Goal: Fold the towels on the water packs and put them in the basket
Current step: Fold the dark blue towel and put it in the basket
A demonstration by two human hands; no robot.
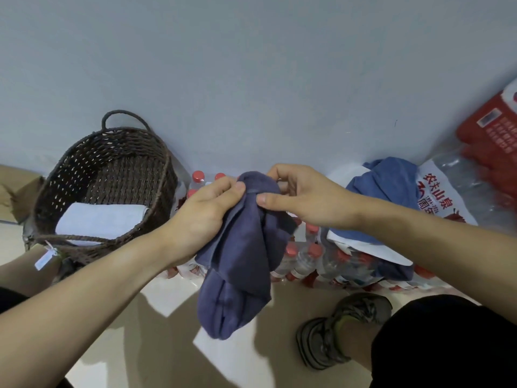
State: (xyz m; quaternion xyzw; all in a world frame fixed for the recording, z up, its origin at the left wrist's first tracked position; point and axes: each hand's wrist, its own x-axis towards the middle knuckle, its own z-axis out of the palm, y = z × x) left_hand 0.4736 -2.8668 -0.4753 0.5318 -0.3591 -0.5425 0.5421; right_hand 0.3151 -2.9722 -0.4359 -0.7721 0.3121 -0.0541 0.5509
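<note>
A dark navy towel (240,264) hangs bunched in the air in front of me. My left hand (207,211) and my right hand (302,194) both pinch its top edge, close together. A lighter blue towel (383,186) lies crumpled on the water packs (316,261) at the right, with a white towel (377,247) partly under it. The dark woven basket (56,191) stands at the left against the wall. A folded white towel (100,222) lies inside it.
Wrapped packs of red-capped bottles line the wall behind the towel. A red and white pack (492,135) is stacked at the far right. My shoe (341,329) rests on the pale floor below. A cardboard box (16,194) sits left of the basket.
</note>
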